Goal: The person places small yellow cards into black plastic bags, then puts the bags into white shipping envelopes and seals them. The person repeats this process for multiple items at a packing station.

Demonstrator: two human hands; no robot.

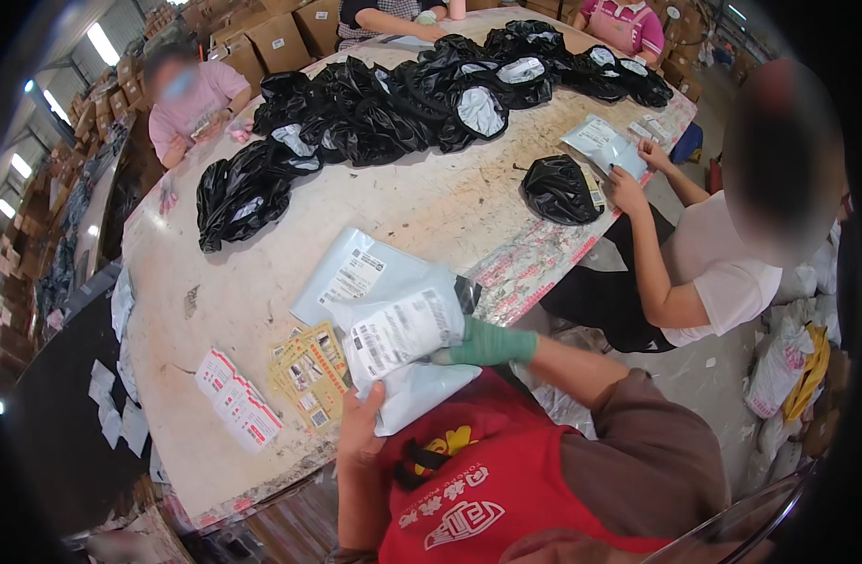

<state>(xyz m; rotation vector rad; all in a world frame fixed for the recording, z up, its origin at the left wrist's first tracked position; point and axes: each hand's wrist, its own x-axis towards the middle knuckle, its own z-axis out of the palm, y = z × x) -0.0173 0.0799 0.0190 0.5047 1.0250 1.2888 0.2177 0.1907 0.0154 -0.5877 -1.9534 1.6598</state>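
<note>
Your left hand (358, 425) is bare and grips the lower left corner of a white mailer (407, 362), fingers curled around its edge. Your right hand (487, 343), in a green glove, pinches the same mailer at its right side, just under the label (403, 331) stuck on its front. The mailer is lifted, tilted, at the table's near edge, close to your red apron (487, 498).

Just behind it a second grey mailer (356, 273) with its own label lies flat on the table (262, 273), partly covered by the one you hold. Left of your hands sit yellow label sheets (309, 371), and further left a white-and-red sheet (236, 397), both flat and apart from the mailer.

A long heap of black bags (374, 113) runs across the far half of the table. One black bag (559, 188) sits alone near the right edge.

A person in a white shirt (722, 268) on your right handles a grey mailer (605, 146) with both hands. Another in pink (191, 99) sits at the far left. Cardboard boxes (271, 38) stack up behind.
</note>
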